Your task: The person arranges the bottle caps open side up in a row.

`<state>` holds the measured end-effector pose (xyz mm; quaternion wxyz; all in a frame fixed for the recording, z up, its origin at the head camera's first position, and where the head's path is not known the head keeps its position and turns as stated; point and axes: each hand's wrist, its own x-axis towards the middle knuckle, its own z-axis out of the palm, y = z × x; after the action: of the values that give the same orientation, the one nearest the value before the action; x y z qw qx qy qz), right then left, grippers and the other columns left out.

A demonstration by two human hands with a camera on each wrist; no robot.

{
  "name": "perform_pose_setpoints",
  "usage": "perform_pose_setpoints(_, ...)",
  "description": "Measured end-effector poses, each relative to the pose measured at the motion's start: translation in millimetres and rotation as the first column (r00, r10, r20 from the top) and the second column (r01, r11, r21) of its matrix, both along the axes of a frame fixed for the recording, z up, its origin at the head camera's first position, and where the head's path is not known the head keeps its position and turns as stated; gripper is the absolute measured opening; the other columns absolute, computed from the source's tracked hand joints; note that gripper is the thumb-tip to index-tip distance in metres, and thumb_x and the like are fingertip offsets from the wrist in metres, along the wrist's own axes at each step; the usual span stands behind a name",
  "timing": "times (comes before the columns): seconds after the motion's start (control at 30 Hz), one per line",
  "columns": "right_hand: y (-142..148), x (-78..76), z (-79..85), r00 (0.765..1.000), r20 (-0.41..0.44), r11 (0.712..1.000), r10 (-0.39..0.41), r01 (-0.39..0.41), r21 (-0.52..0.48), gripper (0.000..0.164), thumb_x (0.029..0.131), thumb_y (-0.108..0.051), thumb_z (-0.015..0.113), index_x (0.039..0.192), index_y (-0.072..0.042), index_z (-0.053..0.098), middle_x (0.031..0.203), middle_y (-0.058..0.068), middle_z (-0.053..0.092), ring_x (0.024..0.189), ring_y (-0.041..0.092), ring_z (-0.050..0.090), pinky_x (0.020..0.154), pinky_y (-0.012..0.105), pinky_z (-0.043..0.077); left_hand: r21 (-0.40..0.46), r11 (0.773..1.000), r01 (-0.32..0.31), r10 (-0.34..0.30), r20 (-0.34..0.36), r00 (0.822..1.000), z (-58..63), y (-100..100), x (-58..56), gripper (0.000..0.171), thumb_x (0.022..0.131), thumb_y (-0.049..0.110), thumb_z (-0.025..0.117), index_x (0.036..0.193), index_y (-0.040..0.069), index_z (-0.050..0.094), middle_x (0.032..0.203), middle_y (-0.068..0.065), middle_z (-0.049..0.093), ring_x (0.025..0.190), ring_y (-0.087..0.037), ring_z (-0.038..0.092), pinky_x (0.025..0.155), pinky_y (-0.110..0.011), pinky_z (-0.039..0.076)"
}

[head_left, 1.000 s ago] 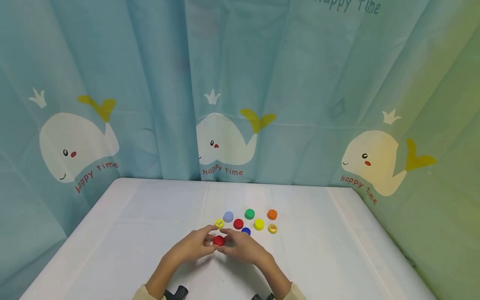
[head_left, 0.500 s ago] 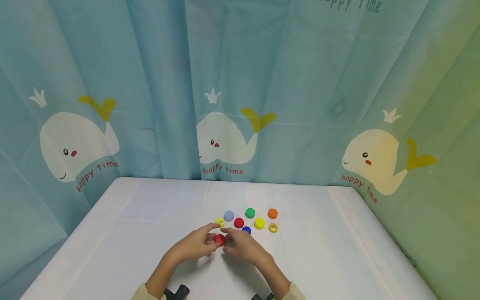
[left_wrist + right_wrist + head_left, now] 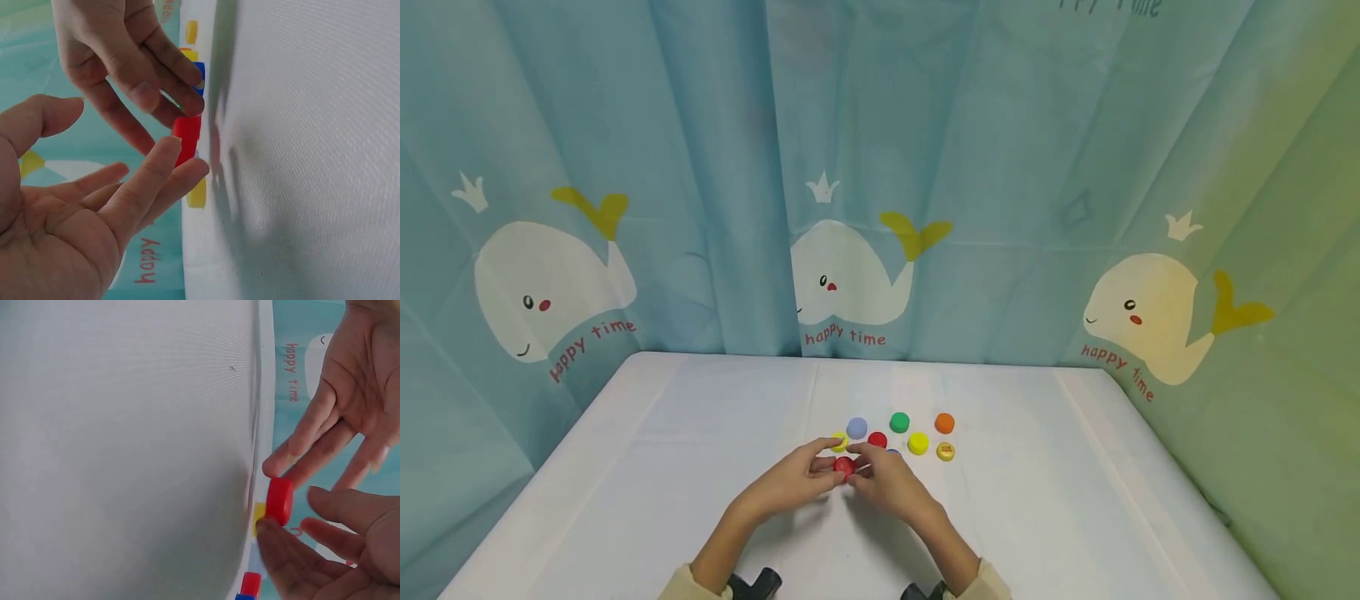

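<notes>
The red bottle cap (image 3: 844, 468) lies on the person's side of the leftmost yellow cap (image 3: 840, 448). The left hand (image 3: 792, 482), straight-fingered, and the right hand (image 3: 891, 485), relaxed, flank it; seemingly being positioned, it calls for light fingertip pressure.

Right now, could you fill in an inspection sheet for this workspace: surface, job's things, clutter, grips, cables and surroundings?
Surface: white table, faint crease lines.
Job's things: red cap, between both sets of fingertips.
Clutter: beyond it, second red cap, lavender cap, green cap, orange cap, gold cap, two yellow caps, partly hidden blue cap.
Grips: left grip and right grip face each other, fingers extended toward the red cap.
Cables: nothing seen.
Surroundings: blue-green whale-print curtain behind.
</notes>
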<state>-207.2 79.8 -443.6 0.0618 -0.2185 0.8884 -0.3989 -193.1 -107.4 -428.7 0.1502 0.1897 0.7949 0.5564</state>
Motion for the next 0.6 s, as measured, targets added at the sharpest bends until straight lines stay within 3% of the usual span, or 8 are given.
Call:
perform_pose_setpoints(0.13,1.3,-1.8,-1.1,0.999,-0.011,0.998,-0.032,0.031,-0.05,0.037,0.086,-0.008,0.069,0.12,0.0,0.059,0.101,0.009,0.066,0.086,0.019,0.066,0.073,0.028,0.053,0.013,0.999,-0.05,0.05,0.002,0.999,4.2,1.4,2.0,0.062,0.09,0.022,0.064,0.138,-0.007,0.036,0.131,-0.027,0.048,0.12,-0.038,0.048,0.088,-0.042,0.047)
perform_pose_setpoints(0.47,3.8,-6.5,-2.3,0.993,-0.015,0.989,-0.117,0.115,-0.087,0.029,0.087,-0.012,0.068,0.113,0.0,0.066,0.1,0.006,0.067,0.084,0.016,0.063,0.071,0.025,0.053,0.112,0.991,-0.074,0.074,0.005,0.997,7.4,4.5,1.9,0.059,0.091,0.018,0.061,0.137,-0.01,0.037,0.134,-0.029,0.044,0.121,-0.039,0.046,0.084,-0.036,0.05)
perform_pose_setpoints(0.6,5.0,-6.9,-2.3,0.993,-0.005,0.985,-0.116,0.115,-0.131,0.03,0.086,-0.011,0.069,0.112,0.002,0.066,0.096,0.005,0.067,0.082,0.016,0.063,0.071,0.025,0.053,0.133,0.987,-0.086,0.087,-0.001,0.996,7.7,5.5,1.3,0.057,0.092,0.016,0.06,0.137,-0.01,0.038,0.134,-0.028,0.045,0.12,-0.038,0.048,0.084,-0.034,0.05)
